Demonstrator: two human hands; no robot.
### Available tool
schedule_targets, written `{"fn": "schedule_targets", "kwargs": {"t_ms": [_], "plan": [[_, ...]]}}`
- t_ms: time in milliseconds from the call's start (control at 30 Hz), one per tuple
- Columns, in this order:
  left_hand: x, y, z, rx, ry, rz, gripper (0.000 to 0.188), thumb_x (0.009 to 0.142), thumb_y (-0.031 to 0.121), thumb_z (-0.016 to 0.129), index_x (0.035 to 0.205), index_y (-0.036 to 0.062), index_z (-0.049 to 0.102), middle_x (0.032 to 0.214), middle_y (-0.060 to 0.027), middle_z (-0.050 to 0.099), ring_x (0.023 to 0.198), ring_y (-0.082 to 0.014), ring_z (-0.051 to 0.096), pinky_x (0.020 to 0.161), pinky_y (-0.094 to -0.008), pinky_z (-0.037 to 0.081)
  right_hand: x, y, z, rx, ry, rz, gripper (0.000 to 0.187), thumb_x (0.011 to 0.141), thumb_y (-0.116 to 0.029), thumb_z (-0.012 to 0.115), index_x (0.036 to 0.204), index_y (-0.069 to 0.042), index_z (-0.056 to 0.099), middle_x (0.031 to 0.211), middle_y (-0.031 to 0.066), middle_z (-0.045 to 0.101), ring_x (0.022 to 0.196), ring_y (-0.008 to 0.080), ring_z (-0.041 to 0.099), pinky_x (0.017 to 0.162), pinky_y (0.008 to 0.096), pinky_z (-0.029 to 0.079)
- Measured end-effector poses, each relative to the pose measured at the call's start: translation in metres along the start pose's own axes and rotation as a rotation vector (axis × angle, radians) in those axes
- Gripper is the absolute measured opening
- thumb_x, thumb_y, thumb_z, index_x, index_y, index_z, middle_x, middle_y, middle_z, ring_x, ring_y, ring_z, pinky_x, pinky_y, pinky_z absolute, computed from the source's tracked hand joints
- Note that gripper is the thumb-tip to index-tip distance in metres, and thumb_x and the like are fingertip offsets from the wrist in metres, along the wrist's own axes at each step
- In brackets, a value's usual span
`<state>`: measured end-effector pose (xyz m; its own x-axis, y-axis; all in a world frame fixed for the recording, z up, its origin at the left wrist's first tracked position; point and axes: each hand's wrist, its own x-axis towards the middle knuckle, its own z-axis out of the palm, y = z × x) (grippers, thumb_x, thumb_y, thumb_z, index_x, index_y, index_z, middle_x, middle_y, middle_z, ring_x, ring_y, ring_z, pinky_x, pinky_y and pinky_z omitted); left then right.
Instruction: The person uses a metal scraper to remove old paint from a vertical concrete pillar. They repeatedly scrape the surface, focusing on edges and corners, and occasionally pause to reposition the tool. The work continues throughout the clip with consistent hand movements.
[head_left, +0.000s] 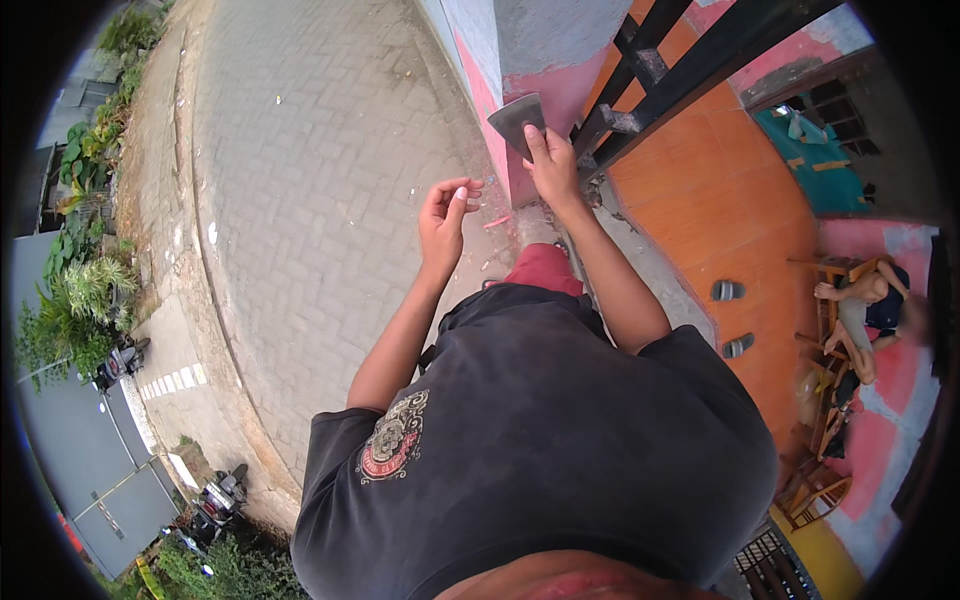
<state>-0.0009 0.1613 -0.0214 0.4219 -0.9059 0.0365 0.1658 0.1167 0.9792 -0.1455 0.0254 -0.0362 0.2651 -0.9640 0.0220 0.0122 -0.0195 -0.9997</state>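
Note:
My right hand grips a flat, dark grey scraper, its thumb pressed along the blade's face. The scraper is in front of the corner of a painted pillar, whose pink and whitish paint looks patchy; whether the blade touches it I cannot tell. To the left, over the paving, my left hand is empty, with its fingers loosely bent and apart. Small pink flakes lie on the ground by the pillar's foot.
A black metal gate stands right of the pillar. Beyond it, an orange tiled porch holds slippers and a person seated on a wooden chair. Block paving stretches left toward plants and parked motorcycles.

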Motion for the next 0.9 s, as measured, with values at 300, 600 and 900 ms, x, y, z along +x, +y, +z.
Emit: {"fn": "schedule_targets", "kwargs": {"t_ms": [300,600,900], "plan": [[0.086,0.005,0.061,0.045,0.051,0.021,0.019,0.093,0.017,0.076,0.1,-0.0005,0.07,0.087,-0.005,0.073,0.075,-0.01,0.067,0.069,-0.0241,0.052,0.02,-0.01,-0.017,-0.332,-0.195,-0.3,0.043,0.103,-0.039,0.057,0.105,0.003,0.065,0.076,0.018,0.064,0.067,0.0274,0.062,0.069,0.0396,0.051],[0.077,0.006,0.069,-0.014,0.116,-0.017,0.019,0.093,0.018,0.078,0.093,0.001,0.07,0.084,-0.0034,0.072,0.076,-0.0095,0.065,0.071,-0.0251,0.05,0.024,-0.004,-0.087,0.24,-1.005,0.361,0.023,0.109,-0.021,0.046,0.116,-0.002,0.057,0.073,0.0018,0.055,0.055,0.008,0.051,0.051,0.0229,0.044],[0.076,-0.006,0.099,-0.406,0.328,0.021,0.02,0.094,0.019,0.077,0.088,0.0036,0.066,0.079,0.0002,0.068,0.07,-0.0059,0.06,0.065,-0.0222,0.047,0.025,0.039,-0.084,1.073,-0.959,0.618,0.046,0.105,-0.014,0.05,0.151,-0.012,0.046,0.079,0.0098,0.054,0.048,0.0077,0.037,0.044,0.0199,0.037]]}}
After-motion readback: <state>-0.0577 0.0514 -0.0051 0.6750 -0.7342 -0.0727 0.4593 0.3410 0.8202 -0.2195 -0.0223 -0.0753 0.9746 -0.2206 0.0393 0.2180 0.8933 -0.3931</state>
